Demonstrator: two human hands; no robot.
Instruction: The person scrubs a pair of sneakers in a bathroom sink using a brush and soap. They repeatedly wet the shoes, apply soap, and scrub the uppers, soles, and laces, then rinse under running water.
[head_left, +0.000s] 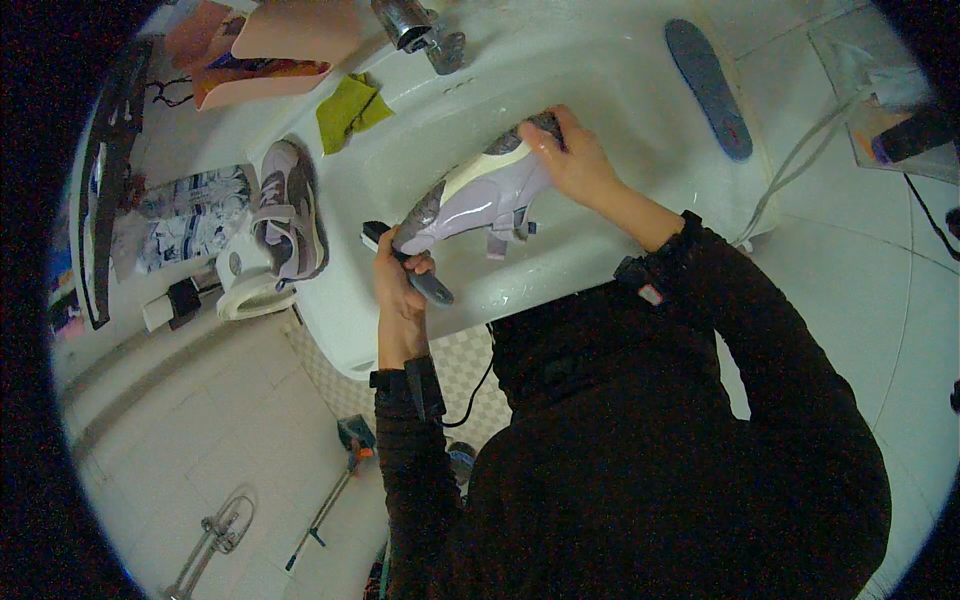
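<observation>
A lilac sneaker (480, 191) with a white and grey sole is held tilted on its side above the basin of a white sink (600, 97). My right hand (574, 161) grips one end of it, fingers over the grey sole. At the other end my left hand (401, 274) grasps the shoe's tip, and also a scrub brush (433, 289) with a grey handle and dark bristles. Wet highlights show on the shoe's side, and a strap hangs below it. The matching sneaker (285, 210) rests on the sink's left edge.
A chrome faucet (412, 30) juts over the back rim, near a green cloth (349, 112). A dark insole (709, 90) lies along the sink's right rim. Pink holders (292, 34) stand at the back left. To the right runs a pale cord (795, 161).
</observation>
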